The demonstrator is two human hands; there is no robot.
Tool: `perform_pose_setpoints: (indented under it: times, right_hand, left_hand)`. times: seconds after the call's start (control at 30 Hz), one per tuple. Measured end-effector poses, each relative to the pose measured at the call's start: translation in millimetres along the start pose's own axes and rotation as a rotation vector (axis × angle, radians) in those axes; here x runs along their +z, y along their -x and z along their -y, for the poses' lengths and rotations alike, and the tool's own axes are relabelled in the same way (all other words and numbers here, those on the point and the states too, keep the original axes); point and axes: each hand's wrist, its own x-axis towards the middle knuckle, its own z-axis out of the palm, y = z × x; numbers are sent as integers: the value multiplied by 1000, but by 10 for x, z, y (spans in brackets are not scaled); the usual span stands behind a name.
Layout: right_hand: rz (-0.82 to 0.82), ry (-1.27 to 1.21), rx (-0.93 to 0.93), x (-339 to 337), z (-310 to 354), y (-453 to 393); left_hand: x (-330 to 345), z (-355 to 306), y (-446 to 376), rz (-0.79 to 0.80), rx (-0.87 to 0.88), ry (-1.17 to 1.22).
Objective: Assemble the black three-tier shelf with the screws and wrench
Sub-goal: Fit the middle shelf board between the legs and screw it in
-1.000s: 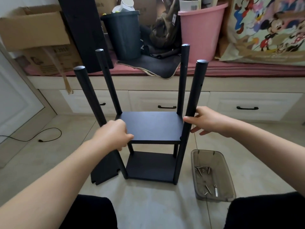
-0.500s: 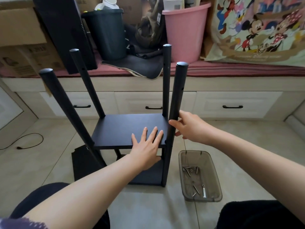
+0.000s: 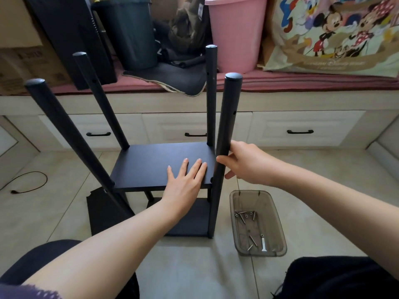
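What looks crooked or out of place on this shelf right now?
The four black posts do not look parallel: the near left post and far left post splay outward to the left, though the wide lens may exaggerate this. A loose black panel lies flat on the floor beside the frame, not yet fitted as the third tier.

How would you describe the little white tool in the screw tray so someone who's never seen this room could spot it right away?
Start at the black shelf frame standing on the tiled floor; just to its right lies a smoky clear plastic tray. Inside it are several thin silver screws, and at the end nearest the person lies the white tool. It is the only white, flat piece among them.
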Motion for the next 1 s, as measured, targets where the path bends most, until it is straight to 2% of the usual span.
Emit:
perform_pose_setpoints:
  times: [0.23,0.53,0.83,1.0]
  right_hand:
    - [-33,-56,11,5,-34,-80]
    - [57,-19,-18,-74,-19,-184]
    - [-45,-11,-48,25,56,-136]
    - [-63,-161,-66,66,5,-91]
  left_hand:
    - [10,-41,-16,-5,2,-9]
    - [13,-11,6,1,-5,132]
    - [33,-96,16,-60,-83,234]
    - [38,-229,17,-130,-152,203]
